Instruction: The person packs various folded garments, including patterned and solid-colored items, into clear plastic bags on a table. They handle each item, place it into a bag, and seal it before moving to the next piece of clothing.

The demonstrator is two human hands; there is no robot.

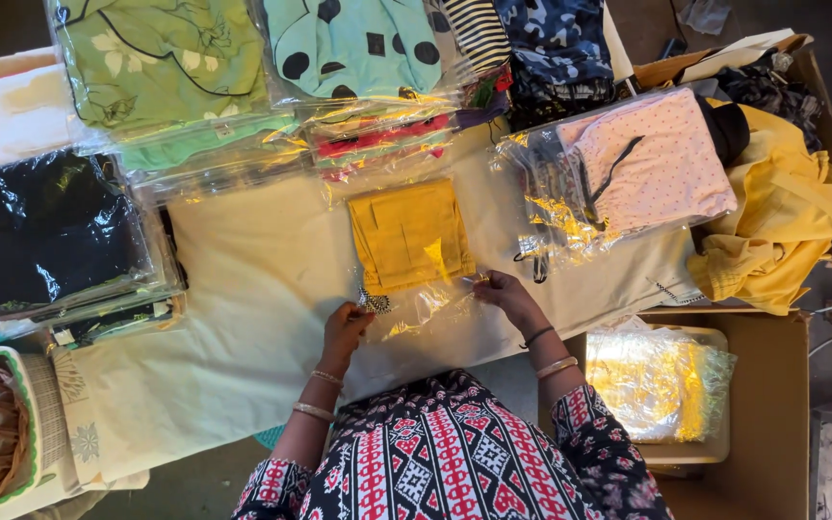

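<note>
L hand point(347, 325) & R hand point(501, 289) both pinch open end of clear bag point(416, 306); folded yellow garment point(408, 236) inside, at 12 o'clock of hands.

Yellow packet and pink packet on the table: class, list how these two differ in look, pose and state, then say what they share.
The yellow packet holds plain yellow cloth; the pink packet holds dotted pink cloth. The yellow packet lies mid-table with both hands, left hand and right hand, at its open near end; no hand touches the pink packet. The yellow packet lies flat on the sheet; the pink packet rests tilted against a yellow garment. Both are folded cloth in clear plastic bags.
</note>
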